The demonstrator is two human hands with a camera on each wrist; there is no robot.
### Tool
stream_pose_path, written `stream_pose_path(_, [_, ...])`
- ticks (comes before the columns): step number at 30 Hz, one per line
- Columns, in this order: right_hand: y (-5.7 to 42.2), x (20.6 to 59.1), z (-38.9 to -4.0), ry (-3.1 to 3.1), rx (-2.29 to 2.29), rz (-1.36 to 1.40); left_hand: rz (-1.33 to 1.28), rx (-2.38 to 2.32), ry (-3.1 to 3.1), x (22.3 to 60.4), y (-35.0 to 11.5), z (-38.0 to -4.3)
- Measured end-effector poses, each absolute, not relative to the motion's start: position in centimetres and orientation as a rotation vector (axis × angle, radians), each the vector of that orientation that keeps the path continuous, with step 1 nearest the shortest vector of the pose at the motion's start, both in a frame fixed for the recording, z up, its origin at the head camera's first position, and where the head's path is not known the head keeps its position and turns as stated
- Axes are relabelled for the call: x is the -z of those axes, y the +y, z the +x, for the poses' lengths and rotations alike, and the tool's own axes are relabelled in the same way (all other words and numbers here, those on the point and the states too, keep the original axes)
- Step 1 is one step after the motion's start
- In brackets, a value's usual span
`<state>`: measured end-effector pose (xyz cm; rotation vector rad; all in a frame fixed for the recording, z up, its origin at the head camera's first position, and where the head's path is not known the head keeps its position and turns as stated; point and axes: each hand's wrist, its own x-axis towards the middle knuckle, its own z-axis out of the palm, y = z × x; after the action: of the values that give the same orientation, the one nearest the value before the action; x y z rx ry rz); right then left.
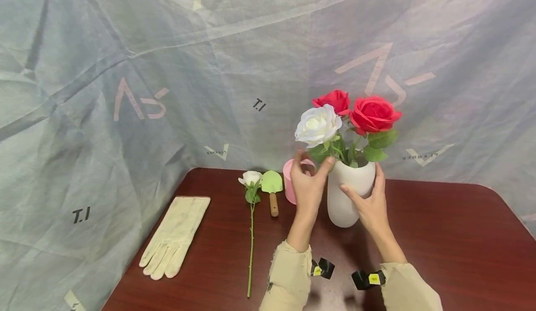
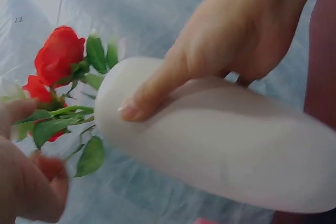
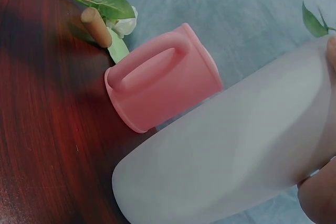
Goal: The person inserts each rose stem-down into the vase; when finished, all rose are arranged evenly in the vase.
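Note:
My right hand (image 1: 374,208) grips the side of a white vase (image 1: 344,204), its thumb across the front. Artificial roses rise from the vase mouth: a white rose (image 1: 318,126), a large red rose (image 1: 374,114) and another red rose (image 1: 332,101) behind. At the left of the rim, my left hand (image 1: 307,185) has its thumb against the leaves under the white rose. A gap shows between that thumb and the bent fingers. In the left wrist view, the right thumb presses on the vase near its mouth, beside the green leaves (image 2: 52,129).
A pink mug-shaped container with a handle (image 3: 163,80) stands just left of the vase. Further left lie a green trowel (image 1: 272,183) with a wooden handle, a single white rose (image 1: 251,178) on a long stem, and a cream glove (image 1: 177,234). Grey printed sheeting (image 1: 251,69) hangs behind the table.

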<state>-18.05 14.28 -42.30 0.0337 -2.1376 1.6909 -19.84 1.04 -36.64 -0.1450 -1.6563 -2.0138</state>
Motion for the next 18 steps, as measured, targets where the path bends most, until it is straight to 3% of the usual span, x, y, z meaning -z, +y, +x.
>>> stream_pose_path(5, [14.7, 43.2, -18.8, -2.143, -1.687, 0.01, -0.229, 1.745, -1.417, 34.4, 0.2, -18.4])
stream_pose_path(11, [14.1, 41.7, -17.9, -2.119, -1.714, 0.044, -0.363, 1.268, -1.505, 35.2, 0.3, -18.2])
stream_pose_path(18, [13.7, 41.0, -17.4, -2.151, -1.703, 0.057, -0.149, 1.236, -1.961, 35.6, 1.4, -20.0])
